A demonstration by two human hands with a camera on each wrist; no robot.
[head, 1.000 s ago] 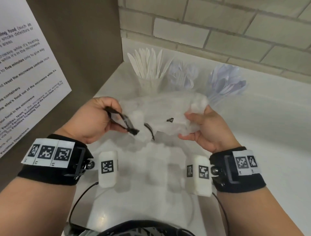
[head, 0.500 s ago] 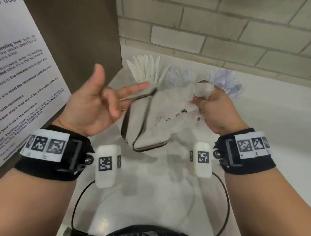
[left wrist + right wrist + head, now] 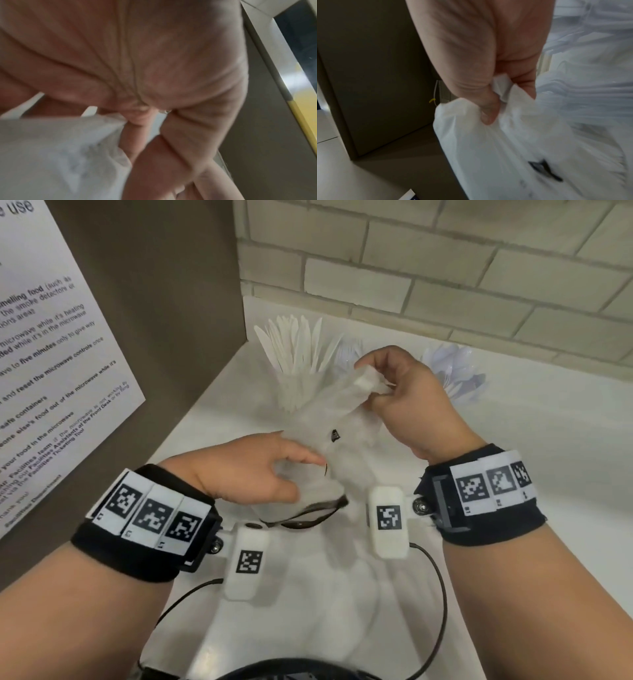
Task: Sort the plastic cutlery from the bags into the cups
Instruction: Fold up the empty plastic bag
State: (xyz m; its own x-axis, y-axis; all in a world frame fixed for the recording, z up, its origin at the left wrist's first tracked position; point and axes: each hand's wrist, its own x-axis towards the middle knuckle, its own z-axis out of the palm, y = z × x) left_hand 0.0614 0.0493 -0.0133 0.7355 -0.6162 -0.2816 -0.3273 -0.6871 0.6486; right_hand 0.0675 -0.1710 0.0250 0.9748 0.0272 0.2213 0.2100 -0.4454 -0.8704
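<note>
A translucent white plastic bag (image 3: 330,446) with a dark zip strip (image 3: 308,517) along its lower edge hangs above the counter. My right hand (image 3: 376,392) pinches its crumpled top corner; the right wrist view shows the thumb (image 3: 488,111) pressed into the bag (image 3: 496,148). My left hand (image 3: 301,474) grips the lower part just above the zip strip, fingers (image 3: 137,119) curled against the film (image 3: 60,155). Behind the bag stand three cups: white knives (image 3: 294,350), clear forks (image 3: 349,350) and clear spoons (image 3: 452,371). What is inside the bag cannot be made out.
The white counter (image 3: 531,457) runs right along a brick wall (image 3: 445,268). A brown panel (image 3: 154,302) with a printed notice (image 3: 51,354) closes off the left side. Cables (image 3: 442,594) trail from the wrist cameras near my body.
My left hand, open and raised half a second ago, has dropped and taken hold of the bag's lower part. My right hand has lifted the bag's corner up toward the cups.
</note>
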